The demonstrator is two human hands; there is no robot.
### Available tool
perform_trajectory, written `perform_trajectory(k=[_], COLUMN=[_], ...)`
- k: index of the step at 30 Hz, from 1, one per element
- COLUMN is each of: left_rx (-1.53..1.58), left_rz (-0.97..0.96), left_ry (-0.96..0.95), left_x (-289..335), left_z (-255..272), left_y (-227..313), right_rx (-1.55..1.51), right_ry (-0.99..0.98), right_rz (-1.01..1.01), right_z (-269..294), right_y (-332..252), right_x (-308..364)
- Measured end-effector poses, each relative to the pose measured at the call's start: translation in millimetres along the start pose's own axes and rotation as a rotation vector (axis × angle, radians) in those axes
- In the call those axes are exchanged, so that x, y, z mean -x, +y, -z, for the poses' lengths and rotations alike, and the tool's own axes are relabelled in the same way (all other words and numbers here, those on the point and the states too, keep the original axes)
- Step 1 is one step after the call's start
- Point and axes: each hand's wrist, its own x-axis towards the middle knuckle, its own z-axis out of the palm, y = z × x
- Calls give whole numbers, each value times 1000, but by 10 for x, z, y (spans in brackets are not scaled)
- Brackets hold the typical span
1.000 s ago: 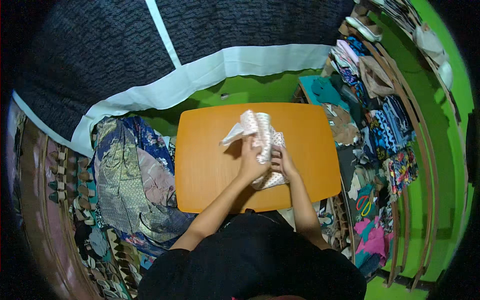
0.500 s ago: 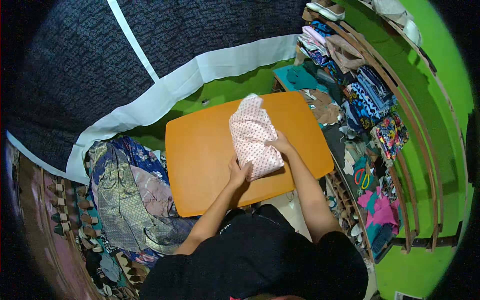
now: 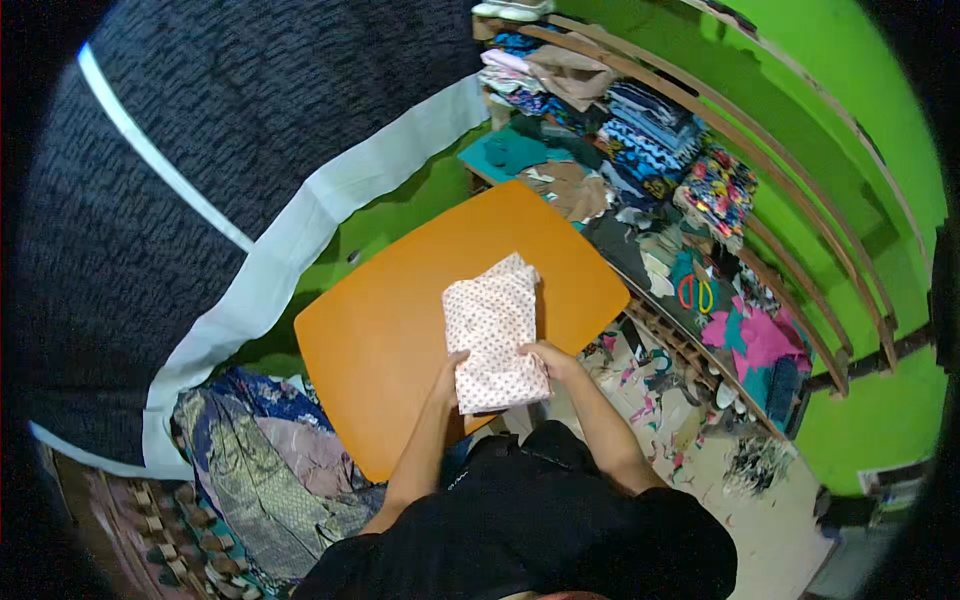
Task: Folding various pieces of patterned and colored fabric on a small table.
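Note:
A folded piece of pale pink cloth [image 3: 492,330] with small dark dots is held between my two hands, over the near edge of the orange table [image 3: 385,330]. My left hand [image 3: 449,381] grips its left side near the lower corner. On the opposite side, my right hand [image 3: 552,360] has its fingers on the cloth's edge, thumb on top. The bundle's far end is uneven, with a flap sticking up. Most fingers of both hands are hidden beneath the fabric.
Right of the table, a low bench bears cloth scraps, red-and-yellow-handled scissors [image 3: 695,292] and pink fabric [image 3: 765,340]. Folded clothes [image 3: 650,135] are stacked by wooden rails. Patterned fabric [image 3: 265,470] lies heaped at the left. Scraps [image 3: 675,405] litter the floor.
The folded cloth has come closer to my body and now sits straighter, with both hands still on it. My view has turned to the right, showing more floor there.

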Motion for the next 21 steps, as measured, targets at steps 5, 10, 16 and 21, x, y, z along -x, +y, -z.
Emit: perform_trajectory(k=[5, 10, 16, 21], left_rx=[-75, -312, -561, -731], left_rz=[147, 305, 263, 357], left_ry=[-125, -398, -780, -781], left_x=[-336, -1083, -1543, -2187], left_z=[-171, -1040, -3259, -4475], left_y=[-431, -572, -614, -814], right_rx=[-426, -321, -627, -635], right_ry=[182, 445, 842, 800], right_rz=[10, -24, 741, 857], right_z=[126, 966, 1944, 3062], right_y=[58, -107, -664, -1141], right_x=[912, 1545, 2312, 2530])
